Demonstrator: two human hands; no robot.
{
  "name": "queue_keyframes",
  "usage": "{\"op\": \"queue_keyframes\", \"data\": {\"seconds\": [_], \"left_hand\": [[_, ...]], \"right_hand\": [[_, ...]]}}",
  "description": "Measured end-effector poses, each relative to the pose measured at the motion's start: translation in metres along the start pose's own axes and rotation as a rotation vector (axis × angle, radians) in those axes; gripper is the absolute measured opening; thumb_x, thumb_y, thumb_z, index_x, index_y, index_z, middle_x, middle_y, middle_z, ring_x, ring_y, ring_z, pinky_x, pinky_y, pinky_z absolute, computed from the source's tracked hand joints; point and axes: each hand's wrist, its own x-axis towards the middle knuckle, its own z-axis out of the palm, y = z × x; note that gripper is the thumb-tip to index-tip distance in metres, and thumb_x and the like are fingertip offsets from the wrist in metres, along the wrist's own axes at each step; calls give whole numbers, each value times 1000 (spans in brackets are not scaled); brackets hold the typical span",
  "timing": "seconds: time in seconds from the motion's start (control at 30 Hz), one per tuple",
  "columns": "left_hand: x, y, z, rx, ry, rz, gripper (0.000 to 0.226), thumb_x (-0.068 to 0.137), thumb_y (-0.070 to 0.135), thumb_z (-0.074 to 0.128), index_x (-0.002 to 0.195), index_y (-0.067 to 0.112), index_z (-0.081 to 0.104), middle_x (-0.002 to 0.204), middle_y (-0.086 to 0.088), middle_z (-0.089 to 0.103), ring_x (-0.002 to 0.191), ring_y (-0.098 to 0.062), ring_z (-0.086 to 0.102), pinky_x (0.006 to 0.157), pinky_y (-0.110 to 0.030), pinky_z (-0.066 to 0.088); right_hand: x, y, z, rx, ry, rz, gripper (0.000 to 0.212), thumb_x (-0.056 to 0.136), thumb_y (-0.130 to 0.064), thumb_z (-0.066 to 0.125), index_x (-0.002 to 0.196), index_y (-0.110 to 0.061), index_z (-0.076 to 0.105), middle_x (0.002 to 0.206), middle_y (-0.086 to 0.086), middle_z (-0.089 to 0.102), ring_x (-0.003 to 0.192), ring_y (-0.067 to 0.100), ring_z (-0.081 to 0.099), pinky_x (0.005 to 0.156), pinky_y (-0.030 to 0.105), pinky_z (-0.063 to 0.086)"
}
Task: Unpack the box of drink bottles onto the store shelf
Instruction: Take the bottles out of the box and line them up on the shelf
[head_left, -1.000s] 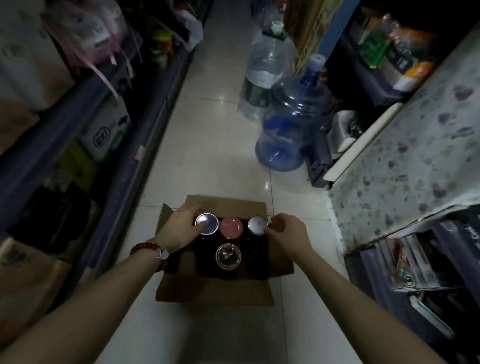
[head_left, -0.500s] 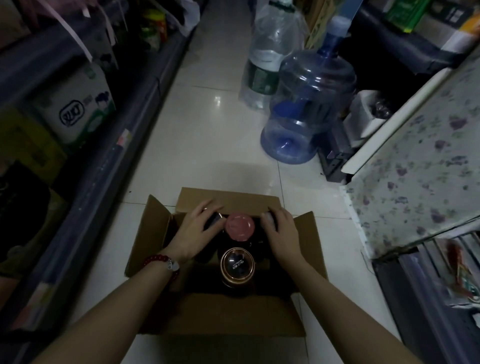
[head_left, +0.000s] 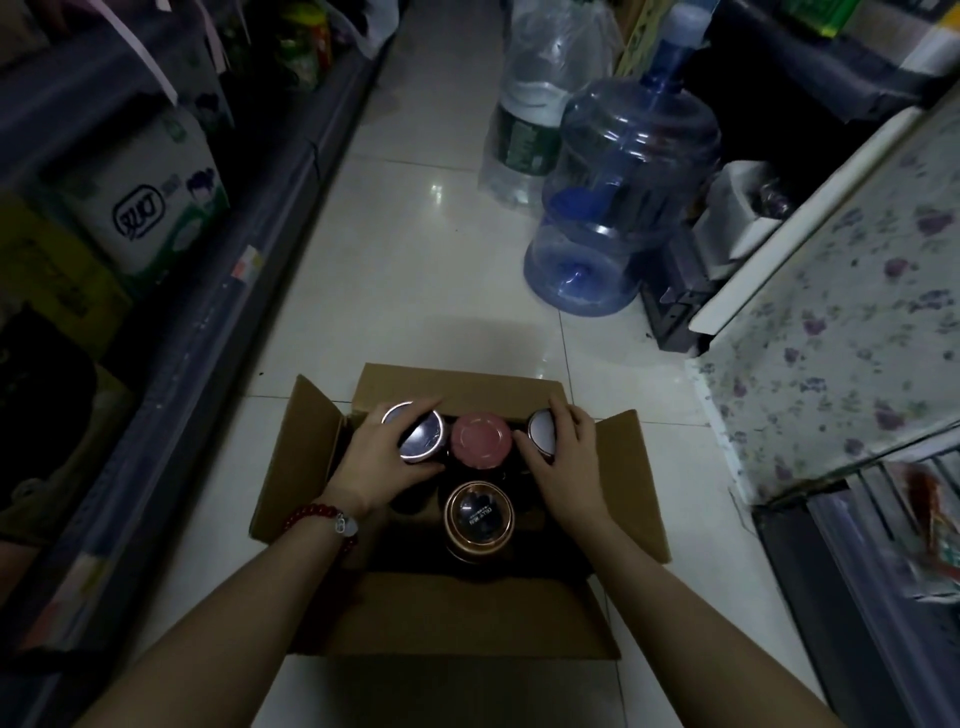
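An open cardboard box (head_left: 631, 493) sits on the tiled floor in front of me, flaps spread. Several dark bottles stand upright inside. My left hand (head_left: 382, 457) grips the back-left bottle with a silver cap (head_left: 422, 435). My right hand (head_left: 569, 449) grips the back-right bottle with a white-silver cap (head_left: 540, 430). Between them stands a pink-capped bottle (head_left: 480, 440). Nearer to me is a bottle with a gold-rimmed dark cap (head_left: 480, 514). The bottle bodies are mostly hidden in the dark box.
A store shelf (head_left: 218, 312) with packaged goods runs along the left. A large blue water jug (head_left: 618, 202) and a clear water bottle (head_left: 545, 104) stand on the floor ahead. A flower-patterned panel (head_left: 841, 332) and low racks stand on the right.
Both hands have closed around the outer back bottles, and the silver caps show again between the fingers. The view has moved closer to the box.
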Motion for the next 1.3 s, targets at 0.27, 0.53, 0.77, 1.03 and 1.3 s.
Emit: {"op": "queue_keyframes", "data": {"seconds": [0.27, 0.53, 0.77, 1.03, 1.3], "left_hand": [[-8, 7, -4, 27, 102, -67, 76, 68, 27, 82, 136, 33, 47, 128, -4, 53, 117, -17, 49, 98, -20, 36], [-7, 48, -44, 8, 212, -116, 80, 66, 32, 84, 137, 28, 47, 124, -3, 54, 109, -9, 48, 96, -18, 36], [-6, 141, -104, 4, 212, -132, 88, 56, 34, 89, 132, 22, 47, 120, -1, 61, 110, -16, 57, 92, -17, 38], [-15, 304, -194, 32, 140, -101, 68, 59, 33, 87, 117, 19, 54, 110, -1, 63, 95, -12, 56, 83, -19, 41], [-6, 489, -288, 5, 68, -5, 71, 59, 35, 86, 120, 20, 52, 110, 0, 62, 97, -15, 58, 86, -25, 49]], "right_hand": [[0, -1, -6, -9, 2, 30, 73, 84, -26, 71, 146, -18, 34, 140, 8, 37, 128, 21, 42, 96, 18, 32], [-10, -28, -39, -39, 87, 34, 67, 82, -29, 74, 140, -14, 45, 135, 7, 52, 124, 20, 48, 95, 18, 33], [-23, -111, -118, -24, 94, 107, 78, 74, -30, 80, 141, -10, 45, 135, 7, 56, 125, 21, 51, 94, 16, 30], [-38, -245, -256, 8, 130, 114, 60, 67, -29, 81, 119, -10, 58, 111, 6, 65, 103, 20, 60, 83, 23, 45], [-55, -376, -420, 1, 130, 51, 53, 65, -26, 81, 112, -13, 61, 100, -2, 63, 94, 11, 56, 79, 22, 42]]}}
